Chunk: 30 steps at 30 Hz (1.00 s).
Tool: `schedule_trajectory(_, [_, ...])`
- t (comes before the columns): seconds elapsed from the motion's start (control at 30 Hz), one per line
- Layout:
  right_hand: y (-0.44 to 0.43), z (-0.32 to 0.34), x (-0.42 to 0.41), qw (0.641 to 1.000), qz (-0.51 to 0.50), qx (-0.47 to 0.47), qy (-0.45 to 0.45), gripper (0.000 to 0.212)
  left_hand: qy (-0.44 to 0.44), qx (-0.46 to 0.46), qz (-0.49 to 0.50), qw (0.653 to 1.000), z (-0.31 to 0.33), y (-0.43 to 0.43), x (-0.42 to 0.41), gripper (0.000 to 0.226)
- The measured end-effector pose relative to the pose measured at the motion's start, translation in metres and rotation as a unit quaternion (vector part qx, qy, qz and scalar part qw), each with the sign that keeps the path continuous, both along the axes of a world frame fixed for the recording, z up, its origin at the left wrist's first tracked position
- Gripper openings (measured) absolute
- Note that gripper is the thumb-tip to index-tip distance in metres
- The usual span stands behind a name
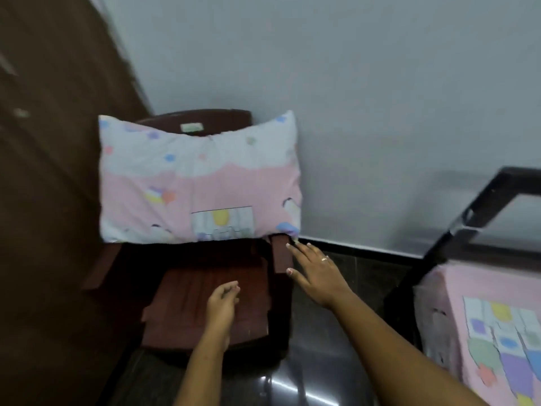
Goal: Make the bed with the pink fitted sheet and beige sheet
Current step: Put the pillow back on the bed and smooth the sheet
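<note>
Right hand: reaching open, fingertips just beside lower right corner of pillow.
Left hand: hovering empty, loosely curled, below pillow.
Pillow axis: running left-right across chair.

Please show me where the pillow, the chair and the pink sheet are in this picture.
pillow (199, 183): head view, middle of its pink front.
chair (181, 288): head view, bare part of its seat.
pink sheet (456, 285): head view, plain pink part near its top edge.
</note>
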State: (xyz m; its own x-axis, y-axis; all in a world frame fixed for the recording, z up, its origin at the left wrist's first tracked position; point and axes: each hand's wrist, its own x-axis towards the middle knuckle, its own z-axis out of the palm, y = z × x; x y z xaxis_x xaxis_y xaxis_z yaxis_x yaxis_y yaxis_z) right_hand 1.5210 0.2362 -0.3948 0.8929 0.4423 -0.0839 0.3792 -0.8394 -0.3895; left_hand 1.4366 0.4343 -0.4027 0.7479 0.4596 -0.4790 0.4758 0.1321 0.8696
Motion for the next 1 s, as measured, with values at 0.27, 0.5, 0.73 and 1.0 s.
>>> schedule_trajectory(0.27, [0.119,0.096,0.019,0.996,0.084,-0.011,-0.032,0.073,-0.006,-0.205,0.165,0.965,0.068,0.115,-0.024,0.035])
schedule_trajectory(0.5, [0.188,0.109,0.028,0.99,0.144,-0.006,-0.012,0.069,-0.021,-0.217,0.25,0.944,0.087,0.179,-0.017,0.036])
schedule_trajectory(0.73, [0.186,0.111,0.078,0.994,0.098,-0.043,0.01,0.069,0.022,-0.254,0.23,0.939,0.078,0.173,0.009,0.036])
schedule_trajectory(1.0, [0.216,0.121,0.163,0.993,0.109,-0.041,0.023,0.067,0.043,-0.243,0.252,0.936,0.07,0.18,0.08,0.037])
